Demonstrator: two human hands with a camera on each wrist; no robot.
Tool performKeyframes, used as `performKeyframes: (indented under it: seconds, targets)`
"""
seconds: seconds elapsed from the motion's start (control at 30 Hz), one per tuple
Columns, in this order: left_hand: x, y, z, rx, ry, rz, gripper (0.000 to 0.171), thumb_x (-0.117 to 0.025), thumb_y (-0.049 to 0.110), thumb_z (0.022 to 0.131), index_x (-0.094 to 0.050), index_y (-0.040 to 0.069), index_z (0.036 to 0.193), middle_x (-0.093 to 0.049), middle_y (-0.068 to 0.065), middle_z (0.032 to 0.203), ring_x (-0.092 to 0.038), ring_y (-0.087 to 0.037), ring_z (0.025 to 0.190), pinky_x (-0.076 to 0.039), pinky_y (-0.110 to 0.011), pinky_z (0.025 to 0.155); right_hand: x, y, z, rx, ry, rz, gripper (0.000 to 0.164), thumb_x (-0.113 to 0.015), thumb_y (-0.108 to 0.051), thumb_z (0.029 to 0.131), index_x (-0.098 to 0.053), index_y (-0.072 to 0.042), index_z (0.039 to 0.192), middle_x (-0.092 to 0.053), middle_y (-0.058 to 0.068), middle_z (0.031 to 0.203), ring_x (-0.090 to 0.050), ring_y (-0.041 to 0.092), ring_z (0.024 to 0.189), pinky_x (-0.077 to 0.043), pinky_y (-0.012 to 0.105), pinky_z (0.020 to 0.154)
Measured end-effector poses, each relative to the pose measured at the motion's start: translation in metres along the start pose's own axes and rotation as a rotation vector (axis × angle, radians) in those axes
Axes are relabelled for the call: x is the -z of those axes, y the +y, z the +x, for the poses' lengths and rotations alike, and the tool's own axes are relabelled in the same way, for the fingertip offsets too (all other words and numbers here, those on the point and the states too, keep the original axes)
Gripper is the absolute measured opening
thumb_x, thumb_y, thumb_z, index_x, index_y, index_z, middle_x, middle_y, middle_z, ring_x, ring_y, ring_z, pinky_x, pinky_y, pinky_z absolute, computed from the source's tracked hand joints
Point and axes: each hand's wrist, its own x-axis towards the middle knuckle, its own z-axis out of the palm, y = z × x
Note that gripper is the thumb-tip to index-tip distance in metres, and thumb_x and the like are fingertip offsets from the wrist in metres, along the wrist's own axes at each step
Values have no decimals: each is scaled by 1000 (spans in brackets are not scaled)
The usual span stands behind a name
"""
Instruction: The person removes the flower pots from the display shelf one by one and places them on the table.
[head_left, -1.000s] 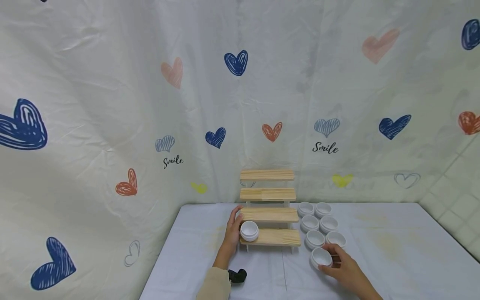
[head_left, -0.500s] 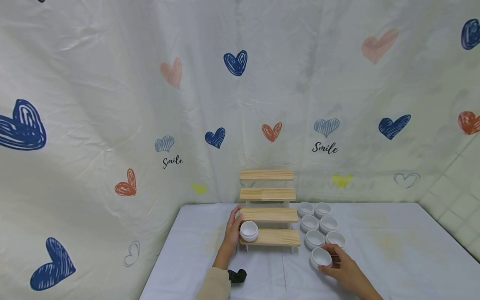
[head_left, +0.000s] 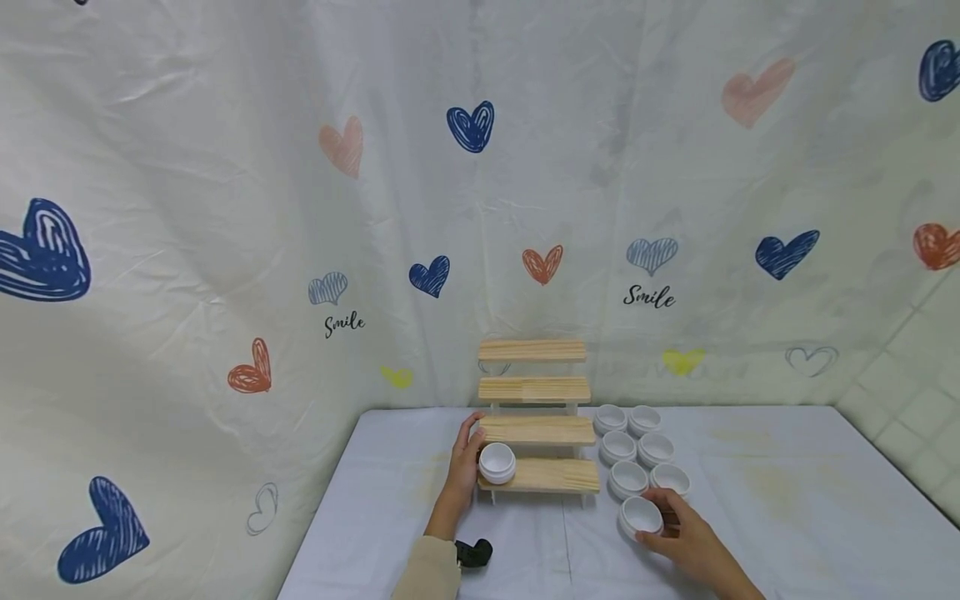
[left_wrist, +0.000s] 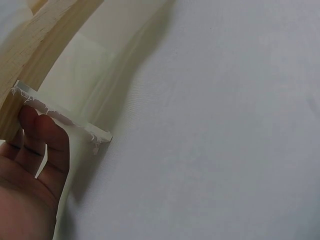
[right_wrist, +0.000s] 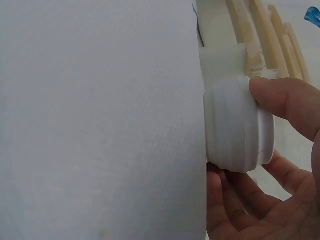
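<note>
In the head view, a stand of stepped wooden shelves stands on a white-covered table. My left hand grips its left side; in the left wrist view, the fingers curl at the end of a wooden board, beside a pale support. One small white bowl sits at the left end of the lowest shelf. To the right of the stand, my right hand holds another white bowl at table level. Its thumb lies on the rim, and the fingers are at the opposite side and underneath.
Several more white bowls stand in two columns just beyond the right hand. A black object is beside the left sleeve. Behind the table hangs a white curtain printed with hearts.
</note>
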Motion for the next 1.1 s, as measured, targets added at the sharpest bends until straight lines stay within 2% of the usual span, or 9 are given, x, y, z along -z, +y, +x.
performKeyframes:
  seconds: [0.5,0.73,1.0,1.1]
  targets:
    - [-1,1,-2,-5,3,-21,47,-46,33,109,-44,17,153,-59,-6,130,-53,-10,108,-40,-32,96,0,1,0,22,-6,-2,66,-83,-22,84,-49,-3,137,-62,17,130,-62,13,107,-52,21,84]
    - [-2,2,-3,2,4,1,50,-47,36,108,-43,15,153,-56,-10,140,-52,-12,115,-37,-34,101,-1,-3,-3,47,30,-16,62,-83,-21,85,-51,-4,135,-62,17,130,-63,12,103,-52,22,84]
    - [-2,2,-2,3,5,6,51,-47,36,108,-42,15,153,-56,-12,141,-53,-12,115,-39,-33,100,11,-24,0,60,72,-71,64,-80,-24,88,-49,1,137,-59,19,133,-61,32,117,-55,37,91]
    - [-1,1,-1,5,5,8,51,-47,37,107,-42,15,154,-55,-11,143,-52,-13,116,-38,-34,101,13,-35,0,115,107,-88,61,-79,-24,89,-51,1,136,-59,18,134,-60,32,116,-54,35,90]
